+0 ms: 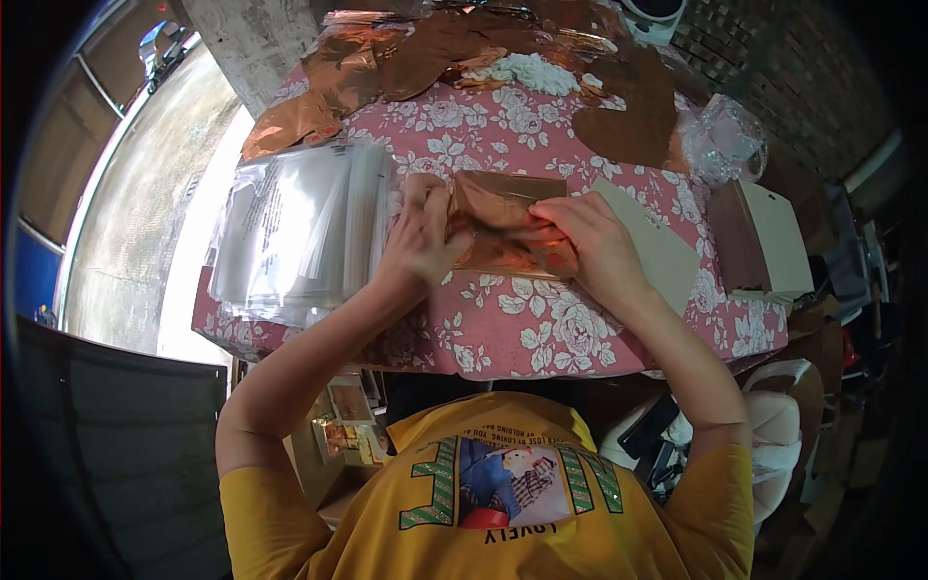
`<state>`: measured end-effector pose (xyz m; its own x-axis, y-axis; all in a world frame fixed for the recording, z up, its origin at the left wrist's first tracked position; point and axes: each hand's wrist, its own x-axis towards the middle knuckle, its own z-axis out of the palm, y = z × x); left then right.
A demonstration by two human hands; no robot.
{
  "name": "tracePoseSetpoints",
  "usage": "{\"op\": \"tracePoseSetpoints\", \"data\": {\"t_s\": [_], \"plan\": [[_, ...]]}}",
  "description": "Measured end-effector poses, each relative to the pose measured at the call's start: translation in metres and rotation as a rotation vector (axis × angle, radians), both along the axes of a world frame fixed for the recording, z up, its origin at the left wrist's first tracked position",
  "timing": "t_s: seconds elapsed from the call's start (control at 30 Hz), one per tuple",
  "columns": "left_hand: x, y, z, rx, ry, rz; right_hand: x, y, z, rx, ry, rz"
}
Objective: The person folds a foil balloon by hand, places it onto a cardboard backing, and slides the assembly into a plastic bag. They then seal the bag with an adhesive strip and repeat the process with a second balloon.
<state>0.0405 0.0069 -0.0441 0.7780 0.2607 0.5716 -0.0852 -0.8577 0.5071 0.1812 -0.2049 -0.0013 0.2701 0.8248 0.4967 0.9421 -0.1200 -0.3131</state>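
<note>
A shiny copper-coloured foil packet (505,208) lies on the table in front of me, its surface creased and reflecting light. My left hand (421,237) is at its left edge, slightly blurred, with fingers bent and closed on that side. At the right side my right hand (597,246) pinches the foil between thumb and fingers. Partly under my right hand and forearm lies a flat beige card (657,251). Left of my left hand is a thick stack of clear plastic sleeves (290,227).
A pink rose-patterned cloth (493,333) covers the table. Copper foil sheets (387,68) spread across the far side, with a crumpled white heap (527,72) among them. At right stand a stack of cards (768,237) and a clear plastic bag (725,140).
</note>
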Motion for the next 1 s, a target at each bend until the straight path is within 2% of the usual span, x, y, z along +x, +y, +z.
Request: {"op": "tracePoseSetpoints", "data": {"t_s": [0.1,0.13,0.17,0.2,0.27,0.3,0.43,0.5,0.6,0.67,0.73,0.83,0.9,1.0], "plan": [[-0.004,-0.003,0.009,-0.073,0.138,-0.060,0.007,0.010,0.009,0.011,0.117,-0.057],[-0.003,-0.004,0.009,-0.042,0.159,-0.049,0.011,0.013,0.011,0.015,0.171,-0.099],[-0.002,-0.005,0.008,-0.042,0.160,-0.051,0.014,0.016,0.013,0.046,0.353,-0.088],[-0.001,-0.006,0.008,0.037,0.171,-0.045,0.015,0.017,0.016,0.047,0.352,-0.091],[0.002,-0.007,0.010,0.118,0.177,-0.041,0.013,0.020,0.027,0.099,0.903,-0.096],[0.002,-0.006,0.010,0.152,0.157,-0.045,0.019,0.020,0.027,0.070,0.691,-0.193],[0.008,-0.001,0.009,0.195,0.157,-0.100,0.058,0.023,0.027,0.073,0.677,-0.155],[0.008,-0.001,0.011,0.191,0.160,-0.104,0.072,0.029,0.028,0.220,0.636,-0.119],[0.006,-0.001,0.014,0.195,0.166,-0.109,0.088,0.033,0.028,0.422,0.834,-0.032],[0.006,0.000,0.014,0.201,0.167,-0.109,0.095,0.022,0.033,0.381,0.742,-0.041],[0.007,0.001,0.011,0.231,0.154,-0.102,0.075,0.002,0.047,0.155,0.590,-0.339],[0.006,0.001,0.010,0.242,0.153,-0.103,0.036,-0.048,0.039,-0.137,0.084,-0.335],[0.006,0.000,0.010,0.245,0.156,-0.096,-0.007,-0.077,0.039,-0.378,0.143,-0.264],[0.005,-0.001,0.010,0.269,0.128,-0.102,-0.038,-0.110,0.014,-0.554,0.029,-0.218]]}}
